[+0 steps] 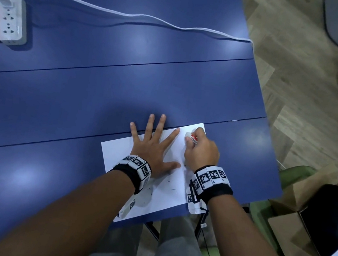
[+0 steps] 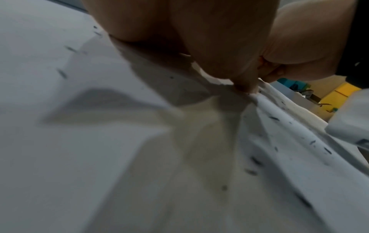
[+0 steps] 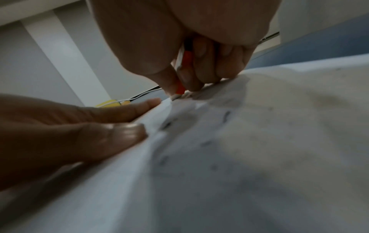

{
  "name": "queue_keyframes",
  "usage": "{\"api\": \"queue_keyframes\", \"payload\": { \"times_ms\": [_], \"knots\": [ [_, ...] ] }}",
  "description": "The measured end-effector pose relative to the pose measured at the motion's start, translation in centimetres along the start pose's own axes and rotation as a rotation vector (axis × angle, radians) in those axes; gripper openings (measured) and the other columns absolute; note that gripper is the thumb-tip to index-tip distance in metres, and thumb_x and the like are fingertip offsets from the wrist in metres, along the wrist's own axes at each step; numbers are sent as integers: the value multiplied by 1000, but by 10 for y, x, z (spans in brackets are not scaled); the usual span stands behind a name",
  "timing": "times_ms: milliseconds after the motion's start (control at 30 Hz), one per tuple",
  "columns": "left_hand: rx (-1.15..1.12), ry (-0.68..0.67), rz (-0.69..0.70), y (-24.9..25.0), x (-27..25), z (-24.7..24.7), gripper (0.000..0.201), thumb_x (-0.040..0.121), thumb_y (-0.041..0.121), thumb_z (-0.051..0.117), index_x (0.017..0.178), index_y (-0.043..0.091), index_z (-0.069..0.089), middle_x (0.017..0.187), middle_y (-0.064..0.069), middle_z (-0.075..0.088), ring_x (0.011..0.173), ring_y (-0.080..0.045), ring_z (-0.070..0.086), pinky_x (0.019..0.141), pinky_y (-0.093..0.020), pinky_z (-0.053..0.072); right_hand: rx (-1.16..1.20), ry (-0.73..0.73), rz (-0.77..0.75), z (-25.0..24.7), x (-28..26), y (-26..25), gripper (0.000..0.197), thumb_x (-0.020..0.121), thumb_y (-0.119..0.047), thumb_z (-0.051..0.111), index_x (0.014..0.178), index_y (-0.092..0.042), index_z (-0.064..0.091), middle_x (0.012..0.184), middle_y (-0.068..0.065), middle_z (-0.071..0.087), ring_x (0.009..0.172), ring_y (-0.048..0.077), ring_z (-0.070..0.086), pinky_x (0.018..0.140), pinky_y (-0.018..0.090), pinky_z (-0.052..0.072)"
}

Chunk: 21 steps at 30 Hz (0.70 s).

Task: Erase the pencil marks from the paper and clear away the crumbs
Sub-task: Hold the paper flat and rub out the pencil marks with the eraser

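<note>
A white sheet of paper (image 1: 161, 194) lies on the blue table (image 1: 83, 85) near its front right corner. My left hand (image 1: 152, 145) lies flat on the paper with its fingers spread, pressing it down. My right hand (image 1: 199, 147) grips a white eraser in a red sleeve (image 1: 191, 137) and holds its tip on the paper's far right corner. Dark eraser crumbs (image 1: 173, 190) are scattered over the near half of the sheet. In the right wrist view the eraser (image 3: 182, 85) shows between thumb and fingers, touching the paper (image 3: 259, 141). Crumbs (image 2: 273, 118) dot the paper in the left wrist view.
A white power strip (image 1: 10, 19) sits at the table's far left, with a white cable (image 1: 136, 15) running across to the right edge. A green chair (image 1: 296, 174) and an open cardboard box (image 1: 295, 213) stand to the right of the table.
</note>
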<state>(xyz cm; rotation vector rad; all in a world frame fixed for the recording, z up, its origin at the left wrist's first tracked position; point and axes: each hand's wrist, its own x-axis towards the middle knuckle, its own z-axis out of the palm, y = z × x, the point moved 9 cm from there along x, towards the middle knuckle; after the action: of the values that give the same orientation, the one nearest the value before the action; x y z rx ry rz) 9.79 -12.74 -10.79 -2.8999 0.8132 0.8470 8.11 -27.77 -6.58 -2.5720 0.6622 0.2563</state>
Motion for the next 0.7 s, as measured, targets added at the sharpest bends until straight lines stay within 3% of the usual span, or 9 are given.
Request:
{"api": "queue_keyframes", "payload": {
  "times_ms": [100,200,367,433,533,700],
  "knots": [
    [-4,8,-2,-1,0,1,102,76,96,18,154,44,-21,157,-7,-43,145,-38,-37,104,-80,-12,24,15,16,0,-2,-1,14,94,-30,52,101,-17,52,74,5,62,72,34,57,57,32,38],
    [-13,26,5,-1,0,0,105,76,96,20,155,40,-20,159,-7,-40,147,-37,-35,106,-79,-12,16,-8,-2,1,-5,-3,16,96,-29,50,103,-15,51,72,2,56,73,34,56,58,33,38],
    [-147,145,-80,-20,-10,-5,110,82,87,33,159,25,-16,164,-6,-30,150,-29,-31,111,-73,-16,-4,-21,9,4,-4,-1,15,97,-27,46,103,-13,47,72,-1,51,67,30,48,57,33,35],
    [-148,163,-114,-23,-17,-4,107,86,84,30,160,20,-11,166,-5,-26,151,-27,-28,112,-73,-17,6,-20,21,7,-6,-1,15,98,-27,44,103,-13,46,72,-2,51,66,28,46,57,33,34],
    [-158,129,-103,-16,-20,2,98,89,83,22,161,24,-7,165,-4,-28,150,-27,-31,111,-73,-17,7,-15,24,6,-8,-3,15,99,-28,43,102,-14,44,72,-2,53,67,29,51,58,32,34],
    [-97,106,-114,-10,-20,6,99,79,90,0,159,32,-13,163,-7,-32,149,-33,-32,110,-75,-13,-44,-46,-69,12,-13,-22,16,99,-32,43,102,-16,43,82,3,64,77,29,58,60,33,38]
  ]
}}
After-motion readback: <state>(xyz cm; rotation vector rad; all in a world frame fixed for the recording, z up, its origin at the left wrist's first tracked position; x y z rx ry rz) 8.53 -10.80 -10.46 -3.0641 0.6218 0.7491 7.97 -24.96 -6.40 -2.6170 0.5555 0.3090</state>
